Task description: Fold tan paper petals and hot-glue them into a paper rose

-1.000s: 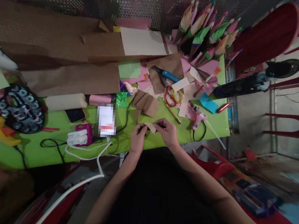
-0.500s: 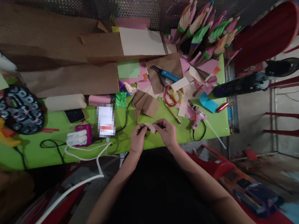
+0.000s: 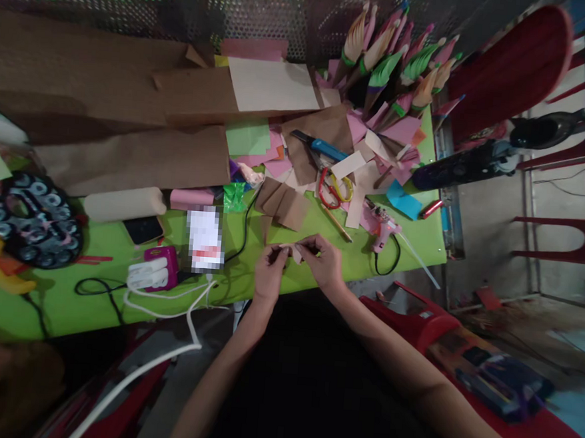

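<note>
A small pale piece of paper (image 3: 297, 253) is pinched between my two hands over the green table's front edge. My left hand (image 3: 269, 271) grips its left end between thumb and finger. At its right end, my right hand (image 3: 324, 258) pinches it the same way; the fingers partly cover it. Just beyond my hands lie several folded brown paper pieces (image 3: 283, 204). A pencil (image 3: 339, 225) rests to their right, near scissors with red and yellow handles (image 3: 330, 189). A pink glue gun (image 3: 384, 233) lies farther right.
A blue box cutter (image 3: 327, 148) lies on paper scraps behind the scissors. Paper cones with coloured tips (image 3: 385, 72) stand at the back right. A lit phone (image 3: 205, 239) with a white cable and a magenta power block (image 3: 161, 268) lie left. Large cardboard (image 3: 136, 158) covers the back left.
The pale paper piece has turned and been bent between my fingers, so less of it shows. Both hands stay nearly in place, and the whole view has shifted slightly.
</note>
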The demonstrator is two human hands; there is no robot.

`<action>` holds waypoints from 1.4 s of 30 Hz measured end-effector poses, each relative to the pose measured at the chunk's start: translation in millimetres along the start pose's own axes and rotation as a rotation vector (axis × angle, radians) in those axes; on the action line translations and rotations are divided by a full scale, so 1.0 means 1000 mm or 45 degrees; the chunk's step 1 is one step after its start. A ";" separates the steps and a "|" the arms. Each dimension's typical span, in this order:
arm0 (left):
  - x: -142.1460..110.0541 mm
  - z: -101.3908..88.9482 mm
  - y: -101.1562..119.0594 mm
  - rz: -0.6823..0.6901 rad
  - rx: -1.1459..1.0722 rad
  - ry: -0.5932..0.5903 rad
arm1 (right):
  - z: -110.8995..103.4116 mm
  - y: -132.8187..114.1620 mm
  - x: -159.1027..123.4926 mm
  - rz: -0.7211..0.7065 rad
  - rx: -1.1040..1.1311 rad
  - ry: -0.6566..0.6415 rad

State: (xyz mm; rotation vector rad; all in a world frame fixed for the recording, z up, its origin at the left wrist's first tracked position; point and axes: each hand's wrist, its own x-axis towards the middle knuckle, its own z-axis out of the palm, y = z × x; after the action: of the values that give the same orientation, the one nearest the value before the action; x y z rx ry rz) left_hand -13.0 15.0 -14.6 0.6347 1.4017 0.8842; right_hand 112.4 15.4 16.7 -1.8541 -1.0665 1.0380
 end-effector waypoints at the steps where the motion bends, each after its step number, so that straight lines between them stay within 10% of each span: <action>1: 0.000 0.000 -0.001 0.008 0.015 0.003 | 0.000 0.000 0.000 -0.004 0.003 0.002; 42: 0.000 -0.006 -0.002 0.035 0.094 0.012 | -0.005 0.012 0.011 0.094 0.087 -0.159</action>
State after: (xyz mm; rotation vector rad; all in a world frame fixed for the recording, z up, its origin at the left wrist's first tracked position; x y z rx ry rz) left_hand -18.4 13.0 -17.3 0.7078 1.4423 0.8611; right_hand 123.9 19.5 5.2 -1.8049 -1.0272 1.2323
